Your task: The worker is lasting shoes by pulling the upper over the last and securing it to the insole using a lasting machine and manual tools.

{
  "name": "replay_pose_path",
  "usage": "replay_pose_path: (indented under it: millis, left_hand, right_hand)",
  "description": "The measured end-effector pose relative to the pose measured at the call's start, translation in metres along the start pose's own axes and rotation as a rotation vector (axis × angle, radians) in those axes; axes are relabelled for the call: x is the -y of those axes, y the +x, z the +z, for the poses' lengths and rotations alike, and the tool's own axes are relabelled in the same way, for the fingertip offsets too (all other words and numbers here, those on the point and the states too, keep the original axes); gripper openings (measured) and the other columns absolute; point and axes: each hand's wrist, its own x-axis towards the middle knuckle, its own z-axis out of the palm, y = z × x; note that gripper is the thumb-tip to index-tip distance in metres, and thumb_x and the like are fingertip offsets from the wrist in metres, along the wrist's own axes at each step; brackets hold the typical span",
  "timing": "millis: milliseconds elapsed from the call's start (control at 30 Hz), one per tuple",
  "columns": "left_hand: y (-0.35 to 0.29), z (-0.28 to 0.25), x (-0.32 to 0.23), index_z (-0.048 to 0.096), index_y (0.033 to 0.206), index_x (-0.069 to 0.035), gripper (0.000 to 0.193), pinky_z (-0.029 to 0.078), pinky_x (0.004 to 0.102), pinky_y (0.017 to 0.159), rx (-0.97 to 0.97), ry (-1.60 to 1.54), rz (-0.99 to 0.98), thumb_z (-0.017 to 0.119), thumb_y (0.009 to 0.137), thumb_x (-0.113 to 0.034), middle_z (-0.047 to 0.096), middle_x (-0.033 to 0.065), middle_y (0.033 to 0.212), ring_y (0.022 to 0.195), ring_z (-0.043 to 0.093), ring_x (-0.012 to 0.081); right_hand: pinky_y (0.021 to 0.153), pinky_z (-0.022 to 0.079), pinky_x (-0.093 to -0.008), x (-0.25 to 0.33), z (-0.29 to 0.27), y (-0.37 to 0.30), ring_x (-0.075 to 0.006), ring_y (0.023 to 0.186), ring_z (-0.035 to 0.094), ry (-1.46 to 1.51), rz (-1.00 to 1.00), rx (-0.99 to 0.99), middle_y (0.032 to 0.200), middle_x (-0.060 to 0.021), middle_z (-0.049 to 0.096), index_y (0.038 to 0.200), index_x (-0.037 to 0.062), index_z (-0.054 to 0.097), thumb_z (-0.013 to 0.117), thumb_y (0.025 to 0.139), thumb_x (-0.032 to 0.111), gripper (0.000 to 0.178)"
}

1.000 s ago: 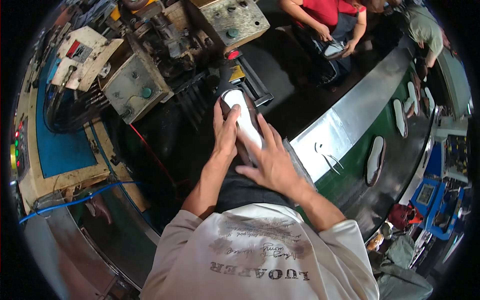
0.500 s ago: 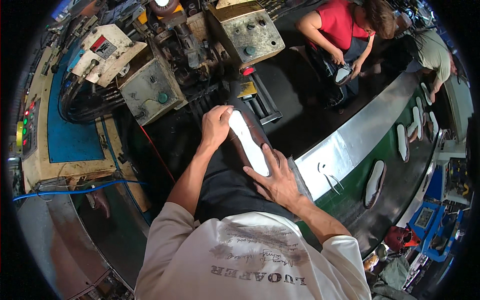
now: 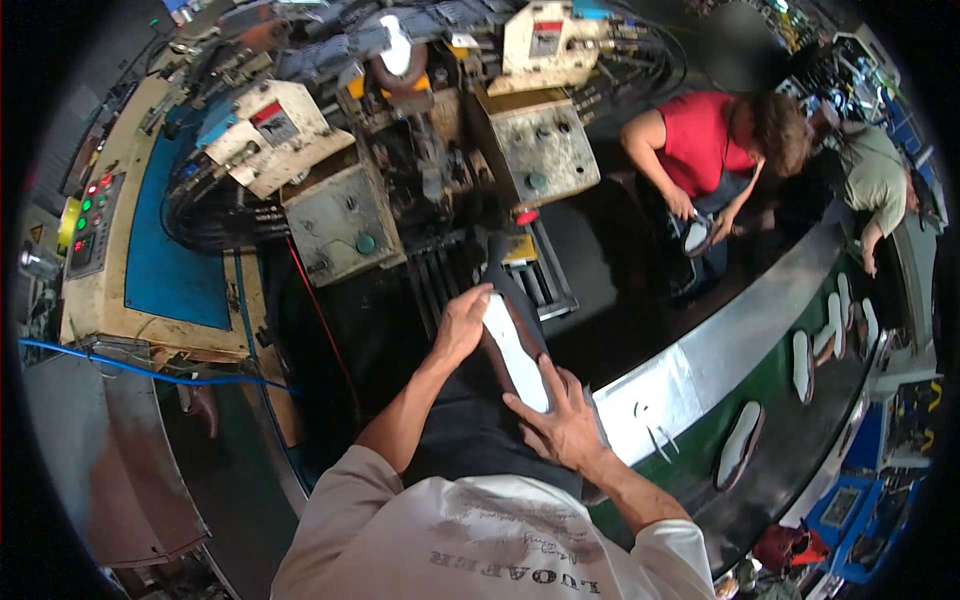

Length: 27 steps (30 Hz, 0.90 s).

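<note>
Across my lap lies a brown shoe upper with its white insole facing up. My left hand grips one end of it, the thumb by the insole's far tip. At the near end, my right hand holds the shoe, fingers spread over its side and the insole's edge. The shoe's underside is hidden against my dark trousers. Close by on the right, a metal hand tool with two thin handles rests at the edge of a shiny metal ledge.
Ahead stands a machine with control boxes and another white-soled shoe on top. A green conveyor at right carries several shoes. A co-worker in red holds a shoe; another person reaches over the belt. A blue hose crosses left.
My view has tilted up, so the machine, people and conveyor sit lower in the picture. Both hands keep their hold on the shoe, which stays on my lap.
</note>
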Motion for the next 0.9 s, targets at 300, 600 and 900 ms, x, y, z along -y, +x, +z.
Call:
replay_pose_path:
  millis: [300, 600, 900]
  left_hand:
    - [0.118, -0.150, -0.035, 0.059, 0.150, 0.004, 0.061, 0.052, 0.0380, 0.103, -0.411, -0.351, 0.059, 0.062, 0.111, -0.043, 0.074, 0.0142, 0.124, 0.111, 0.070, 0.0251]
    - [0.238, -0.171, -0.138, 0.057, 0.154, -0.009, 0.067, 0.049, 0.0460, 0.117, -0.009, -0.910, -0.151, 0.062, 0.109, -0.059, 0.072, 0.0087, 0.138, 0.129, 0.068, 0.0267]
    - [0.183, -0.171, -0.149, 0.029, 0.174, -0.010, 0.075, 0.047, 0.0482, 0.122, 0.104, -0.878, 0.168, 0.062, 0.110, -0.027, 0.051, 0.0159, 0.165, 0.147, 0.056, 0.0298]
  right_hand:
    - [0.118, 0.048, -0.0567, -0.024, -0.028, -0.009, -0.0531, 0.148, 0.048, 0.377, 0.280, -0.271, 0.171, -0.0337, 0.034, 0.147, 0.0234, 0.073, 0.090, 0.084, 0.022, 0.065]
    - [0.118, 0.047, -0.0569, -0.038, -0.102, 0.039, -0.0517, 0.146, 0.052, 0.122, 0.288, -0.330, 0.171, -0.0351, 0.033, 0.142, 0.0152, 0.076, 0.090, 0.078, 0.015, 0.065]
    - [0.115, 0.050, -0.0576, -0.029, -0.153, 0.214, -0.0537, 0.141, 0.053, -0.007, -0.080, -0.391, 0.169, -0.0338, 0.036, 0.151, 0.0272, 0.068, 0.087, 0.081, 0.022, 0.072]
